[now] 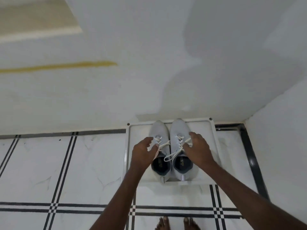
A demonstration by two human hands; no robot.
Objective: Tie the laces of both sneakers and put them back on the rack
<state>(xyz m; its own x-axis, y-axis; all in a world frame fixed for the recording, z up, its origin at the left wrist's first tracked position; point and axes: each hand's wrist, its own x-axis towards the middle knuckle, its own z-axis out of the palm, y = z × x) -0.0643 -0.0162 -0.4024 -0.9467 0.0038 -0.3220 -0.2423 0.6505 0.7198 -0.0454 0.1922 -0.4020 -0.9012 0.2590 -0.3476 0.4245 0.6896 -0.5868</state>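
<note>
Two light grey sneakers stand side by side, toes to the wall, on a low white rack (pixel 213 146) on the floor. The left sneaker (pixel 158 130) and the right sneaker (pixel 178 128) have white laces (pixel 167 157) lying loose across their openings. My left hand (pixel 142 152) hovers at the left sneaker's outer side, fingers spread, thumb by its lace. My right hand (pixel 197 146) is over the right sneaker's outer side, fingers apart, with a lace end running between thumb and fingers. Neither hand is visibly closed on anything.
The rack sits against a white wall (pixel 149 72) near a corner on the right. The floor (pixel 66 171) is white tile with black stripes. My bare feet (pixel 177 224) stand at the bottom edge, just in front of the rack.
</note>
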